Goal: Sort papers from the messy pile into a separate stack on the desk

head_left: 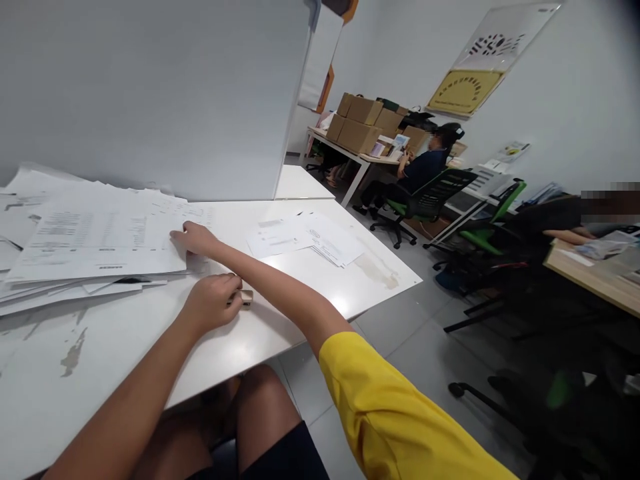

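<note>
White paper stack (pixel 95 240) sits at ten o'clock, unsorted; right hand (pixel 193 238) presses its edge, fingers flat together. Left hand (pixel 213 303) is curled round a small object (pixel 246 297), perhaps a stapler.

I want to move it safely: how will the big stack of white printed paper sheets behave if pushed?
The stack of white printed paper sheets looks loose and fanned, so it would probably slide apart. Its overhanging edges probably flop. The glossy white table likely offers little grip.
</note>
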Demonstrator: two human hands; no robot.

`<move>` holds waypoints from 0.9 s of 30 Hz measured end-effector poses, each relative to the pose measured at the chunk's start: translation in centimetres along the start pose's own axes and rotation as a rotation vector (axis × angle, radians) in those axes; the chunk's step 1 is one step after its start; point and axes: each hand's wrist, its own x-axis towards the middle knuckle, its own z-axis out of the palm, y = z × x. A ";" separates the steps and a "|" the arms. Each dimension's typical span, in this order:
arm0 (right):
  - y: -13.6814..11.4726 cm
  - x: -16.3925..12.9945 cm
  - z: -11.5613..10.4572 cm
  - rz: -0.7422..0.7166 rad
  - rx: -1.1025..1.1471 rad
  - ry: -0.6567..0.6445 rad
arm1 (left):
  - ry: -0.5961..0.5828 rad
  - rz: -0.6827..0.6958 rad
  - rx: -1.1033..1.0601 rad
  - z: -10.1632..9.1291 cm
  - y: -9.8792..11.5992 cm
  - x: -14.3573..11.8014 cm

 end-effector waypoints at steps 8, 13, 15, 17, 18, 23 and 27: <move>12.1 -3.1 -9.0 -0.082 -0.636 0.460 | 0.080 0.038 0.101 1.3 0.1 0.4; 21.9 -8.7 -19.5 0.214 -0.749 0.811 | 0.132 0.061 0.203 1.9 -0.1 0.2; 24.5 -10.0 -22.2 0.342 -0.734 0.922 | 0.140 0.066 0.228 2.0 0.0 0.1; 26.1 -10.7 -23.6 0.526 -0.647 0.982 | 0.145 0.068 0.250 2.2 0.1 0.1; 26.6 -10.8 -24.0 0.610 -0.597 0.990 | 0.145 0.079 0.269 2.4 0.2 0.2; 27.6 -10.4 -24.6 0.735 -0.514 1.012 | 0.090 0.255 0.369 2.9 0.9 1.1; 28.2 -10.6 -25.1 0.734 -0.477 1.082 | 0.147 0.335 0.324 2.7 1.0 1.8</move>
